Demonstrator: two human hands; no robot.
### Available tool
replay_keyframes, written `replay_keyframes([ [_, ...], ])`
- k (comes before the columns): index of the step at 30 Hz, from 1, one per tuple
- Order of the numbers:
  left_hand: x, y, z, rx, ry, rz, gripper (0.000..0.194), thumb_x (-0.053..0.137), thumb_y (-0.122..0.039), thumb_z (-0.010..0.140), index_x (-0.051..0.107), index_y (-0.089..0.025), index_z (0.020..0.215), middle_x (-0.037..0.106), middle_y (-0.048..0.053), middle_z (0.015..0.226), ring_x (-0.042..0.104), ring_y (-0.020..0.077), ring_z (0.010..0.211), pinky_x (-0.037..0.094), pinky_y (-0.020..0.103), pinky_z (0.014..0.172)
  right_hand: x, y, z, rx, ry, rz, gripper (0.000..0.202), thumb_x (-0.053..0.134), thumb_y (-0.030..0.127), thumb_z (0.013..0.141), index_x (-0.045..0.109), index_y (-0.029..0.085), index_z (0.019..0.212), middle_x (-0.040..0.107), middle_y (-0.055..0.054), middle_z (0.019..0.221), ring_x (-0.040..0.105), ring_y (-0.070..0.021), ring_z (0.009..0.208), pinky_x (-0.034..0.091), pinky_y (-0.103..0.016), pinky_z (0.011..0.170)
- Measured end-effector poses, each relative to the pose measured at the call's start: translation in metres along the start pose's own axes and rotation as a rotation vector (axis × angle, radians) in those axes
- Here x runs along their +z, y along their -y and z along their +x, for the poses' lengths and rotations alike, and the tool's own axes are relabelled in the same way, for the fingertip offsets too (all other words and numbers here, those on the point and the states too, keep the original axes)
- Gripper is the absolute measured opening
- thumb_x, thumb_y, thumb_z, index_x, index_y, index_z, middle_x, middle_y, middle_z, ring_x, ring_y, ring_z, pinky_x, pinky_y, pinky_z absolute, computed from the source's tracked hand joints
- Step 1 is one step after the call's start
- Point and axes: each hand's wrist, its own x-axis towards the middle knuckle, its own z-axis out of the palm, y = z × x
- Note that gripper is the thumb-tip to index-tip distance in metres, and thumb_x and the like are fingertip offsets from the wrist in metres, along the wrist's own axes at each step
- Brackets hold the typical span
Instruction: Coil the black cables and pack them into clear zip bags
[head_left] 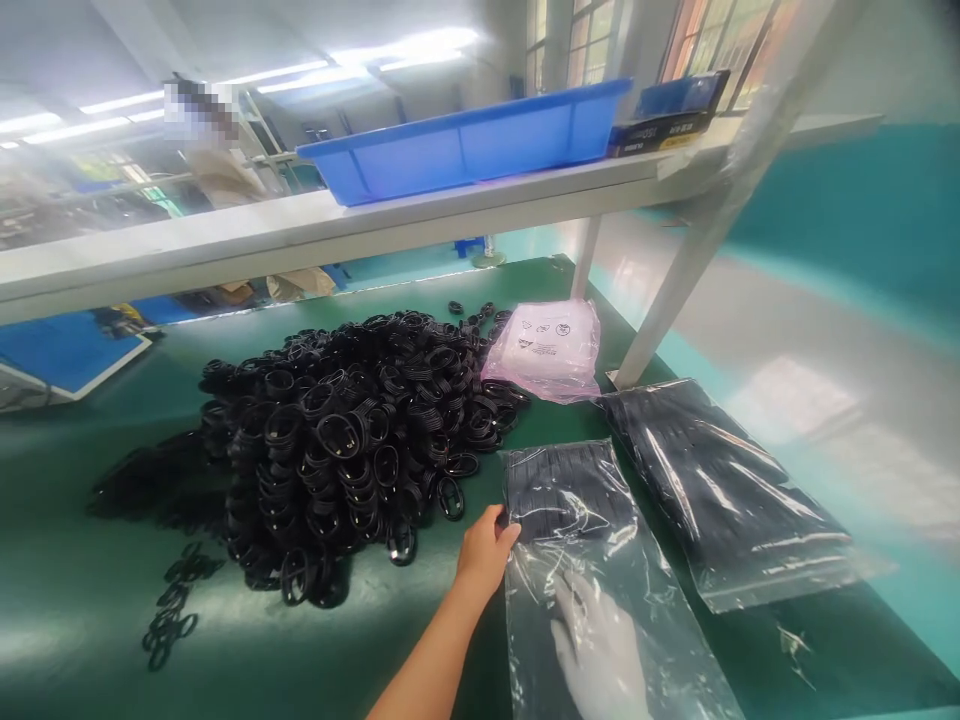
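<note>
My bare left hand grips the left edge of a clear plastic bag, its thumb on top. The bag lies flat on the green table, with tightly packed black coils in its far end. My right hand, in a white glove, rests over the near part of the bag with its fingers stretched out; plastic glare crosses it, and I cannot tell whether it is inside the bag. To the left rises a large heap of small black coiled cables.
A filled bag of black items lies at the right. Behind stands a pinkish printed bag. A shelf crosses above, bearing a blue bin and a box. Its post meets the table. A person stands beyond.
</note>
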Motion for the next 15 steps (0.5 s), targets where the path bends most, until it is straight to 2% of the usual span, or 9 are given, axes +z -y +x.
replay_keyframes([
  [4,-0.011,0.013,-0.021,-0.007,-0.043,0.010,0.031,0.044,-0.038,0.084,0.055,-0.023,0.109,0.066,0.000,0.084,0.062,0.0142,0.079,0.041,0.022,0.067,-0.006,0.001,0.001,-0.055,-0.022,0.000,0.042,0.048,0.026,0.082,0.046,0.023,0.124,0.058,-0.010,0.119,0.054,-0.0267,0.096,0.041,-0.039,0.073],
  [9,-0.027,0.033,-0.053,-0.061,-0.093,0.074,0.023,0.043,-0.028,0.083,0.058,-0.021,0.099,0.066,0.002,0.089,0.061,0.0129,0.080,0.042,0.022,0.069,-0.002,0.021,0.003,-0.069,0.050,0.040,0.037,0.044,0.021,0.081,0.054,0.021,0.116,0.057,-0.010,0.121,0.057,-0.0241,0.087,0.044,-0.039,0.070],
  [12,-0.039,0.043,-0.066,-0.058,-0.109,0.135,0.019,0.046,-0.027,0.082,0.059,-0.024,0.097,0.066,-0.001,0.088,0.061,0.0118,0.079,0.041,0.021,0.068,0.002,0.025,-0.003,-0.038,0.056,0.095,0.037,0.044,0.024,0.081,0.056,0.022,0.117,0.057,-0.009,0.122,0.058,-0.0254,0.090,0.045,-0.040,0.073],
  [15,-0.057,0.061,-0.074,-0.086,-0.159,0.219,0.019,0.047,-0.024,0.082,0.059,-0.025,0.097,0.064,-0.001,0.091,0.060,0.0144,0.080,0.042,0.024,0.069,0.000,0.026,-0.021,0.064,0.087,0.217,0.043,0.046,0.026,0.078,0.054,0.029,0.120,0.059,-0.006,0.119,0.057,-0.0282,0.099,0.045,-0.042,0.080],
])
